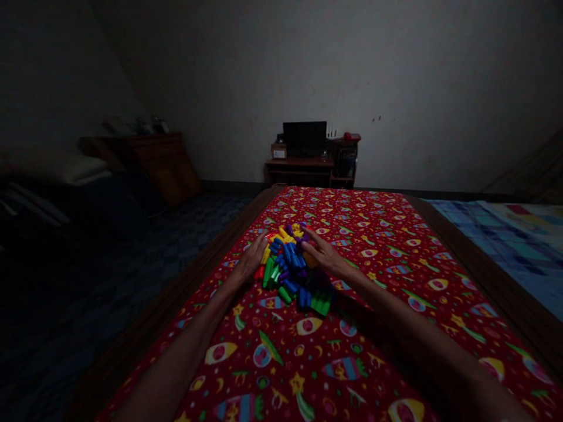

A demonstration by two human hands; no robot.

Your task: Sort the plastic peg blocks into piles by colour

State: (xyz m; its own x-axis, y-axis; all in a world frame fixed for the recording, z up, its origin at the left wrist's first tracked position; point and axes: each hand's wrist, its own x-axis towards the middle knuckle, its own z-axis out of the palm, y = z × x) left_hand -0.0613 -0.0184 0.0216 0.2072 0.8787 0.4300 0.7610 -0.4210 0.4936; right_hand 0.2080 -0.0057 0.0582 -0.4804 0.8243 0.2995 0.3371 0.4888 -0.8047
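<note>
A pile of small glossy pieces [290, 255] in blue, green, yellow, purple, red and orange lies on a red cloth [308, 351] printed with rockets and stars. My left hand [254, 255] rests against the pile's left side, its fingers stretched forward beside yellow and red pieces. On the right side, my right hand [323, 253] spreads its fingers over purple and orange pieces. Neither hand is closed around a piece. A green group of pieces [321, 302] sits at the pile's near right edge, partly in shadow.
Beyond the cloth, a desk [299, 164] with a dark monitor [305, 138] stands against the wall. A wooden cabinet [162, 167] is at the left. Checked blue fabric [497, 240] lies at the right.
</note>
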